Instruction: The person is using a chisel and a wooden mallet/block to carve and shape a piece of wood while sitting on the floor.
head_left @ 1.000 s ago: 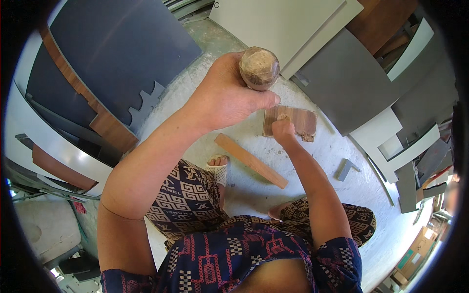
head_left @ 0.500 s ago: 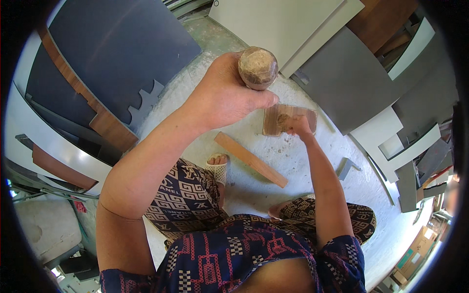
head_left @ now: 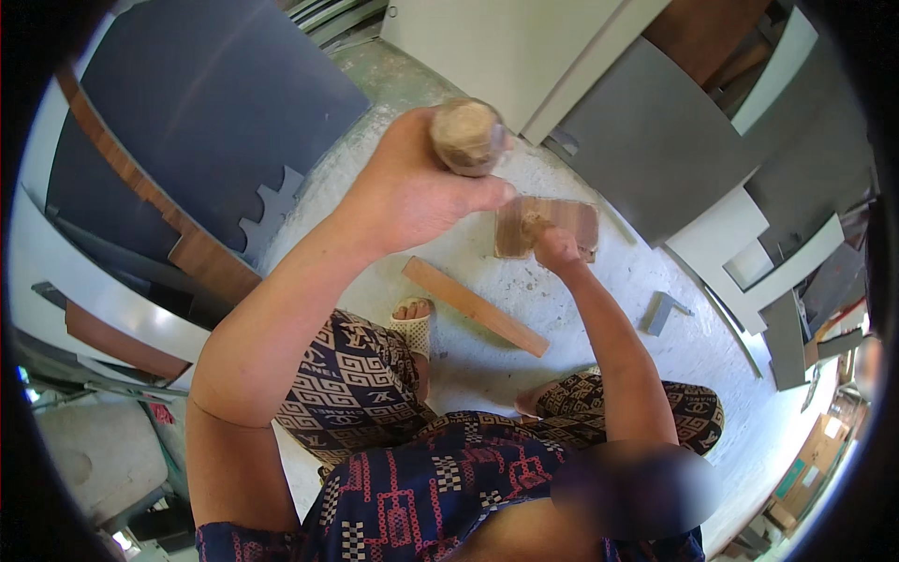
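My left hand point(head_left: 403, 192) is closed around a wooden piece with a thick, rounded, faceted end point(head_left: 466, 139) that faces up toward me. The rest of that piece is hidden below the hand. Lower down and to the right, a small rectangular wood-grain board point(head_left: 579, 217) lies near the floor, its edges pale and worn. My right hand point(head_left: 559, 249) rests over this board, its fingers curled at a light brown lump. Whether the lump is part of the board I cannot tell. A gap in the picture separates the rounded end from the board.
A narrow wooden plank point(head_left: 476, 306) lies on the pale floor point(head_left: 599, 347) before my feet. A small grey angled piece point(head_left: 661, 313) is right of my right forearm. Dark panels point(head_left: 215, 103) stand left; grey panels point(head_left: 646, 140) and a whitish panel point(head_left: 487, 66) are ahead and right.
My left hand and the rounded wooden piece have shifted left and slightly down. My right hand has moved a little over the board. The whole view has turned slightly.
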`<action>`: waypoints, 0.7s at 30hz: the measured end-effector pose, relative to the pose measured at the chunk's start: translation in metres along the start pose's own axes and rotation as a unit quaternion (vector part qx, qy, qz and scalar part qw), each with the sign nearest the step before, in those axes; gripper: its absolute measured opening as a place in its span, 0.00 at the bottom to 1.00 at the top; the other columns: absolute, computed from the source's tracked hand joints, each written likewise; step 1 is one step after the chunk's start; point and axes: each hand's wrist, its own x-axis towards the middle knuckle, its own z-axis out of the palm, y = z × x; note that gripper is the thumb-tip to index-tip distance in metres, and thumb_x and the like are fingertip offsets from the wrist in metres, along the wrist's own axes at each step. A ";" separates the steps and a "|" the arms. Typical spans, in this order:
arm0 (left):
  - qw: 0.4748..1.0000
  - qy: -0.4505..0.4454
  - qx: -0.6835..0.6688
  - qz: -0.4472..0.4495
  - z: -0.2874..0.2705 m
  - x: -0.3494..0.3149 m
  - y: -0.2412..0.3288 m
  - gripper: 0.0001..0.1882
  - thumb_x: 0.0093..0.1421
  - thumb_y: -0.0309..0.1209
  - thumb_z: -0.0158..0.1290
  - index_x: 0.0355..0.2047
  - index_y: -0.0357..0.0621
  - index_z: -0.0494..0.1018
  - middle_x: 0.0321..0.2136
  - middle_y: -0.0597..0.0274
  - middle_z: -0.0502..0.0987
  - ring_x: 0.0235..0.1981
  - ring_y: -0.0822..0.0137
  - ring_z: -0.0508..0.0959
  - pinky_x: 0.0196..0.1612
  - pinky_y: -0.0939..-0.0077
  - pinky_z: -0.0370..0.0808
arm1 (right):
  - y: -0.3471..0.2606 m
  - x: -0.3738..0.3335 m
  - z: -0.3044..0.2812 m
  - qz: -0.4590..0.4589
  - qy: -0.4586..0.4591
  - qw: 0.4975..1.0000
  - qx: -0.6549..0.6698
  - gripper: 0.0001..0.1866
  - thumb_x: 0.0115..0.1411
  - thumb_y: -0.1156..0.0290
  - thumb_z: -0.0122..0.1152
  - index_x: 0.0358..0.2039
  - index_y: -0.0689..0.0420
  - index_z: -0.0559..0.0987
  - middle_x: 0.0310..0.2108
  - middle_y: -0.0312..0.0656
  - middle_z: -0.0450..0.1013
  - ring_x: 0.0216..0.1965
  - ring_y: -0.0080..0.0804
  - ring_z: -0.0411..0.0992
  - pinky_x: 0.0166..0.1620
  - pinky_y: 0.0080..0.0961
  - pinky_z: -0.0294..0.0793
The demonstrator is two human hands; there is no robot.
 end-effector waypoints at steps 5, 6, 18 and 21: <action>0.999 -0.002 -0.040 -0.004 0.004 0.001 -0.003 0.15 0.48 0.21 0.64 0.36 0.43 0.74 0.28 0.71 0.73 0.30 0.80 0.73 0.32 0.85 0.73 | 0.001 0.007 0.006 0.105 -0.008 0.994 0.007 0.10 0.53 0.69 0.55 0.31 0.58 0.81 0.29 0.52 0.78 0.35 0.45 0.78 0.41 0.38 0.76; 0.999 -0.004 -0.045 -0.010 0.008 0.004 -0.003 0.15 0.48 0.20 0.64 0.37 0.43 0.74 0.29 0.71 0.73 0.31 0.80 0.74 0.33 0.85 0.74 | 0.006 0.001 0.008 0.141 -0.011 0.990 0.029 0.10 0.53 0.69 0.55 0.31 0.58 0.81 0.34 0.53 0.77 0.38 0.46 0.77 0.41 0.37 0.76; 1.000 0.007 0.021 -0.012 0.017 0.015 0.000 0.15 0.45 0.21 0.64 0.34 0.44 0.74 0.28 0.72 0.72 0.29 0.79 0.71 0.32 0.83 0.70 | -0.097 -0.068 -0.011 0.098 -0.052 0.984 0.140 0.30 0.51 0.54 0.63 0.50 0.58 0.73 0.54 0.51 0.64 0.53 0.53 0.66 0.52 0.47 0.69; 0.998 0.028 0.056 -0.013 0.012 0.012 -0.002 0.15 0.44 0.22 0.65 0.32 0.43 0.73 0.28 0.73 0.71 0.29 0.79 0.70 0.32 0.81 0.70 | -0.122 -0.090 -0.033 0.050 -0.148 0.976 0.154 0.34 0.52 0.50 0.62 0.54 0.57 0.68 0.54 0.50 0.64 0.54 0.51 0.66 0.52 0.47 0.69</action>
